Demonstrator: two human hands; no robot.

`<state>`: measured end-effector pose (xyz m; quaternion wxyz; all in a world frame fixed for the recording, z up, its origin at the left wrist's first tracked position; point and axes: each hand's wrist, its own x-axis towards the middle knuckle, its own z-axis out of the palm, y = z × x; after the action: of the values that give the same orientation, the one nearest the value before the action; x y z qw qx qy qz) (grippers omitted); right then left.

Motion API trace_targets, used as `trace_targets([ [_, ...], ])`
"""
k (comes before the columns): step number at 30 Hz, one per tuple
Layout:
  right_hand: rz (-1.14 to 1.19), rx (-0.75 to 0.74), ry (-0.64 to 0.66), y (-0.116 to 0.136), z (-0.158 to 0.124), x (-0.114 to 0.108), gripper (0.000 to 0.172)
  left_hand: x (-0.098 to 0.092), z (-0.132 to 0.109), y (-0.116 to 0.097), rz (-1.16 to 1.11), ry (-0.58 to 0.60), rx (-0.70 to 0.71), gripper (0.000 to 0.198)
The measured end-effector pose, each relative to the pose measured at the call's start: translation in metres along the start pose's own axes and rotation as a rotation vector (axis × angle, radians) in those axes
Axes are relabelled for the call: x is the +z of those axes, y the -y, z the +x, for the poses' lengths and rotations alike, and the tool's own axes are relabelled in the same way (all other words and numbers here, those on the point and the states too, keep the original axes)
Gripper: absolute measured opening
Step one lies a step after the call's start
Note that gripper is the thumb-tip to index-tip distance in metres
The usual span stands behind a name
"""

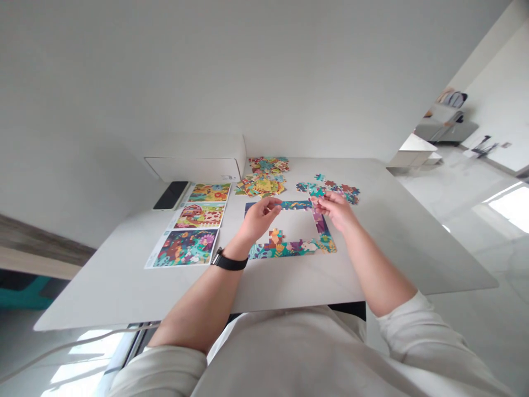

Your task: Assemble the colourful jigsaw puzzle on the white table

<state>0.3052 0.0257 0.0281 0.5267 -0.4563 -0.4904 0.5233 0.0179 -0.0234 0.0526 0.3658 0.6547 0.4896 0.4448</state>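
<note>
A partly built jigsaw frame (291, 246) lies flat on the white table (124, 281) in front of me. Its bottom edge and right side are joined. My left hand (258, 216), with a black watch on the wrist, pinches the left end of the blue top strip of joined pieces (296, 205). My right hand (336, 210) has its fingers closed on the strip's right end, where it meets the frame's right side. Loose pieces (333, 189) lie just beyond my right hand.
Two more heaps of loose pieces (262, 184) sit behind the frame. Three printed picture cards (197, 216) lie in a column at the left. A black phone (171, 195) and a white box (194, 160) stand at the back left.
</note>
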Motion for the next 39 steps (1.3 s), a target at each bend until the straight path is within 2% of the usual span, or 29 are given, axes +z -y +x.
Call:
trace_targets([
  [5, 0.124, 0.102, 0.136, -0.005, -0.024, 0.047, 0.057, 0.005, -0.002, -0.002, -0.092, 0.059, -0.066, 0.041],
  [9, 0.061, 0.14, 0.25, -0.008, -0.034, 0.061, 0.055, 0.011, -0.002, 0.0, -0.148, 0.118, -0.131, 0.047],
  [13, 0.034, 0.139, 0.282, -0.008, -0.036, 0.062, 0.052, 0.015, -0.001, 0.004, -0.179, 0.093, -0.168, 0.042],
  [22, -0.026, 0.054, 0.195, -0.011, -0.028, 0.05, 0.044, 0.014, -0.001, 0.005, -0.26, 0.07, -0.206, 0.029],
  [31, -0.161, 0.012, 0.291, -0.008, -0.032, 0.058, 0.043, 0.016, -0.001, 0.007, -0.273, 0.053, -0.182, 0.033],
  [39, -0.21, -0.017, 0.252, -0.008, -0.032, 0.057, 0.046, 0.02, -0.005, 0.0, -0.275, 0.088, -0.246, 0.039],
])
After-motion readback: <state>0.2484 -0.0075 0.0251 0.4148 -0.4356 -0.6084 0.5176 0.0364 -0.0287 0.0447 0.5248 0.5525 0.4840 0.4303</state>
